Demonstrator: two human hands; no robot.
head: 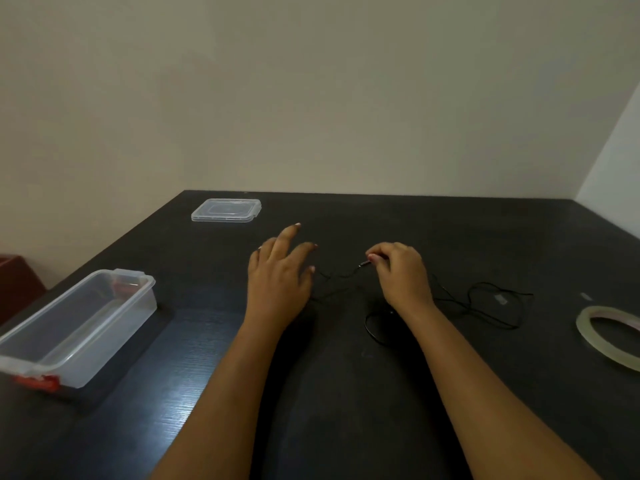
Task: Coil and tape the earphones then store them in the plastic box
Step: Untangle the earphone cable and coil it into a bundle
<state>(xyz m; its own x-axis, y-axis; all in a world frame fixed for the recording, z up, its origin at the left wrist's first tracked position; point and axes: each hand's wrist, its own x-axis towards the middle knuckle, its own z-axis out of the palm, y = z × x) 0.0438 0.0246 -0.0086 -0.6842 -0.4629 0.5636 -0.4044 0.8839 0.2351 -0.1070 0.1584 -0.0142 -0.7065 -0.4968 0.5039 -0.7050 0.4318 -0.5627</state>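
Black earphones (485, 306) lie uncoiled on the tabletop (346, 393); right hand (401, 275) pinches the plug end, left hand (280, 275) hovers spread and empty. Coiling has barely begun, while tape roll (609, 337) and plastic box (79, 327) wait unused.

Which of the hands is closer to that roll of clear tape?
The right hand. It pinches the earphone plug near the table's middle, with the tape roll off to its right. The left hand is farther left, spread open.

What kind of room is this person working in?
Probably a plain home or office corner, though little shows. A dark wood-grain table is pushed against bare pale walls, holding only small items: a clear plastic box, its lid and a tape roll.
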